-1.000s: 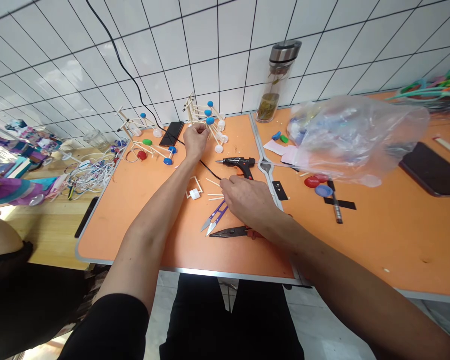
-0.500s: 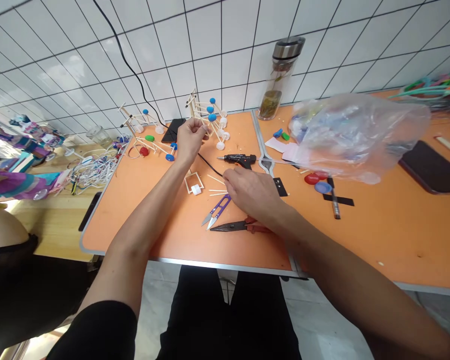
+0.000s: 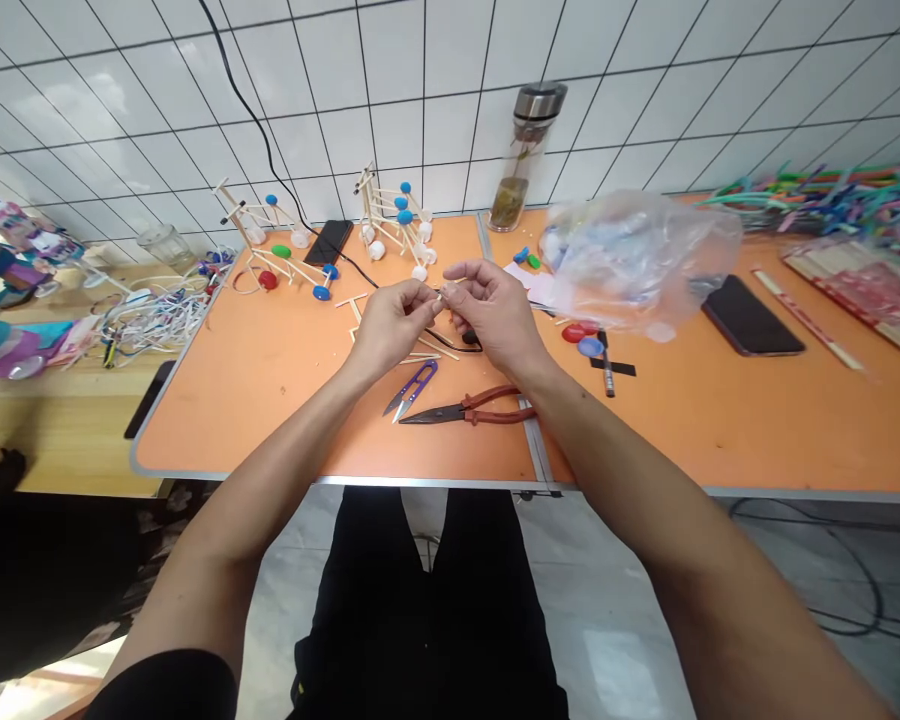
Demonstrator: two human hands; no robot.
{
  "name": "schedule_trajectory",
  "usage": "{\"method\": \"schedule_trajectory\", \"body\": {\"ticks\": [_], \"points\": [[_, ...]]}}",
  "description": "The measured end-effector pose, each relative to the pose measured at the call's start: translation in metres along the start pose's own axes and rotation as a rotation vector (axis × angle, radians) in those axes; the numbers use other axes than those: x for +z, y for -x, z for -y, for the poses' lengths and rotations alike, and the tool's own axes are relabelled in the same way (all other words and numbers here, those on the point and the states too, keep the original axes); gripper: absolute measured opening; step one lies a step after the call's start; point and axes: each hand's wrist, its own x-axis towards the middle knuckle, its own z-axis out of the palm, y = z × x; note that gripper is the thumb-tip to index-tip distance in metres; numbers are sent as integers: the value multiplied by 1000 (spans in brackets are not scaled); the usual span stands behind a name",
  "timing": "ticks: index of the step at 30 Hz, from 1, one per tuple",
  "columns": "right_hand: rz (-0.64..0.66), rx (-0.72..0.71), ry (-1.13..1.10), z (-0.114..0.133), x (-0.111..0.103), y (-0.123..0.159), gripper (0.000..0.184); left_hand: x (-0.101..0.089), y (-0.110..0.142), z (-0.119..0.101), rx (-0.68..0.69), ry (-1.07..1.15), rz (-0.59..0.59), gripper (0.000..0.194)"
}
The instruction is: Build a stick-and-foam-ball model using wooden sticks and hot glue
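Note:
My left hand [image 3: 394, 322] and my right hand [image 3: 497, 312] meet above the orange table, fingertips pinched together. A tiny pale piece shows between them, too small to name. Under and beside the hands lie thin wooden sticks [image 3: 444, 343] and a small stick frame [image 3: 354, 308], partly covered by my left hand. Nearer me are purple thread snips [image 3: 418, 385] and red-handled long-nose pliers [image 3: 465, 412]. Beyond the hands stands a stick model [image 3: 390, 215] with blue and white caps; another stick model [image 3: 277, 250] has red, green and blue caps.
A glass tea bottle [image 3: 521, 160] stands by the tiled wall. To the right are a plastic bag [image 3: 630, 255], loose caps [image 3: 589, 346], a marker [image 3: 607, 365] and a phone [image 3: 754, 315]. A black cord [image 3: 255, 120] runs down the wall. At left, a person sits beside a cluttered wooden table [image 3: 82, 440].
My left hand has come back from the stick model towards me. My right hand has left the pliers and risen to meet it. The view has turned right.

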Motion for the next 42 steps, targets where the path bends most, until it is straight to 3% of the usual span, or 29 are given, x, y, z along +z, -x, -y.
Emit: {"method": "schedule_trajectory", "body": {"ticks": [6,9,10,13,15,18,29,35,39,42], "points": [[-2,53,-33,-12,-3,-7,31,-4,1,8,1,-9,-3,21],[-102,-34,95,-16,-9,-12,28,-19,4,10,44,-356,50,12],[-127,-60,137,-16,-11,-14,27,-24,5,11,62,-535,107,7],[-134,-81,226,-18,-15,-16,24,-27,10,11,99,-915,314,18],[-114,-69,284,-19,-15,-15,19,-22,14,13,114,-1037,412,20],[-102,-67,363,-21,-14,-14,10,-11,18,18,127,-1099,443,22],[-91,-112,394,-29,-15,-12,6,0,18,19,45,-1077,479,19],[-106,-148,328,-35,-16,-15,17,-4,19,19,24,-990,500,15],[-106,-179,256,-38,-16,-17,25,-21,13,15,-48,-694,309,15],[10,-128,230,-33,-14,-14,32,-29,8,15,-71,-334,226,23]]}}
